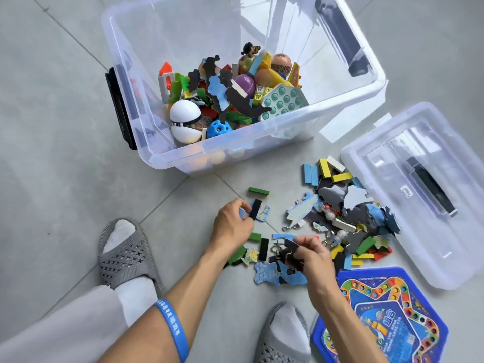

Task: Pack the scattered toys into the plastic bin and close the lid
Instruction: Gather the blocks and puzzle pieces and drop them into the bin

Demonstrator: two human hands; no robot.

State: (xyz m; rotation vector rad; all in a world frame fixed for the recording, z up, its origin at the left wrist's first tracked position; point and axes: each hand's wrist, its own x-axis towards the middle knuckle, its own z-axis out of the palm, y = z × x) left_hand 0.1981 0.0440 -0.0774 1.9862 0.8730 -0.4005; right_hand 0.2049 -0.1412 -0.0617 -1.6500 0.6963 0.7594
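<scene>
A clear plastic bin [262, 142] stands open on the tiled floor, partly filled with toys such as a white ball toy [184, 117] and a green pop-it board [284, 100]. Its clear lid [419, 184] lies upside down to the right. A heap of puzzle pieces and coloured blocks [348, 216] is scattered between them. My left hand [230, 226] pinches a black block [255, 208] together with blue puzzle pieces. My right hand [311, 254] grips a bunch of dark puzzle pieces [289, 254] just above the floor.
A blue hexagonal game board [385, 318] lies at the lower right. My feet in grey slippers [125, 255] rest on the floor at the left and bottom centre. A green block [258, 191] lies alone near the bin.
</scene>
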